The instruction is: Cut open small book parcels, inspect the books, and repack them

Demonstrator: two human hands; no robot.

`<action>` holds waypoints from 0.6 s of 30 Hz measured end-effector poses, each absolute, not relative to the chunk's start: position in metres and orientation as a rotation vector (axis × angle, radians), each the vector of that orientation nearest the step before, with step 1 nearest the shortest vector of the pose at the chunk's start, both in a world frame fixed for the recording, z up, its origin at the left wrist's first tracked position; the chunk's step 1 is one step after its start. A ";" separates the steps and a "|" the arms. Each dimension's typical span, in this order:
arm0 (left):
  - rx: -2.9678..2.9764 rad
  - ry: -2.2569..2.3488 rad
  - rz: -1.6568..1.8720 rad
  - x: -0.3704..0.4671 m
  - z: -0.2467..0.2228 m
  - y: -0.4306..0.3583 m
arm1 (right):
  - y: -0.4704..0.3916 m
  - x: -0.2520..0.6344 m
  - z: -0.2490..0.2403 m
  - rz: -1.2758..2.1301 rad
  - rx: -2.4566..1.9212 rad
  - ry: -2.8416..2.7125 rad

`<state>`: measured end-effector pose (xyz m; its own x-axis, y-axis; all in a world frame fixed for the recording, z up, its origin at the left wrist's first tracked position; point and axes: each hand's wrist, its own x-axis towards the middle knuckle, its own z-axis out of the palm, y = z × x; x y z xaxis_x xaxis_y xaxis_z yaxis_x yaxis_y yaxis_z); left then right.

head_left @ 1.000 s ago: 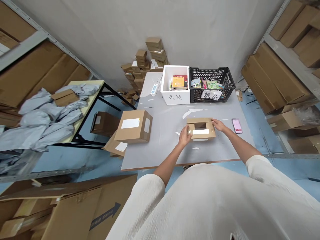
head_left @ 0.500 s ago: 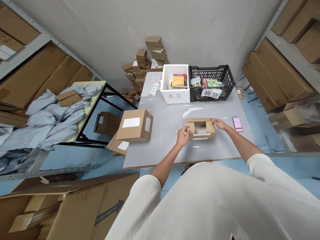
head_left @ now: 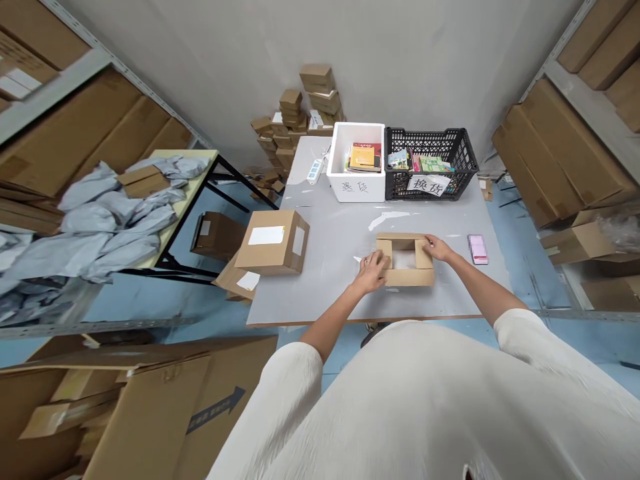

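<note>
A small cardboard box (head_left: 410,277) lies on the grey table with its flaps folded apart and the middle uncovered; something pale shows inside. My left hand (head_left: 371,271) rests at its left end, fingers spread over the short flap there. At the far right corner, my right hand (head_left: 438,248) pinches the edge of the box between thumb and fingers. A small white scrap (head_left: 357,259) is on the table just left of my left hand. Right of the box lies a phone (head_left: 478,249) with a pinkish screen.
A taped carton (head_left: 264,257) with white labels stands at the table's left edge. Behind are a white bin (head_left: 356,192) and a black crate (head_left: 454,191), both holding books. Grey parcels (head_left: 90,247) cover a side table. A large open carton (head_left: 150,407) stands lower left.
The near flap of the box has folded outward toward me. My left hand has shifted from pinching near the left corner to lying spread on the left flap. My right hand keeps its hold.
</note>
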<state>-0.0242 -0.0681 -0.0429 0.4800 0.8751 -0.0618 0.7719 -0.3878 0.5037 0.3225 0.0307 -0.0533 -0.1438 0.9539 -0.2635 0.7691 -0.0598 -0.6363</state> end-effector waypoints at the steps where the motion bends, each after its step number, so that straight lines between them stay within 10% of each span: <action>1: 2.288 1.357 0.252 -0.021 -0.042 -0.063 | 0.031 0.321 -0.052 0.975 -1.877 -1.982; 18: 2.421 1.636 0.157 -0.025 -0.015 -0.078 | 0.014 0.272 -0.035 0.658 -2.318 -2.107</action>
<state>-0.0254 -0.0781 -0.0147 0.3766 0.9258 -0.0317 0.9029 -0.3592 0.2360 0.2724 0.0139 -0.0354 0.0497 0.9404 -0.3365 0.9648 -0.1323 -0.2274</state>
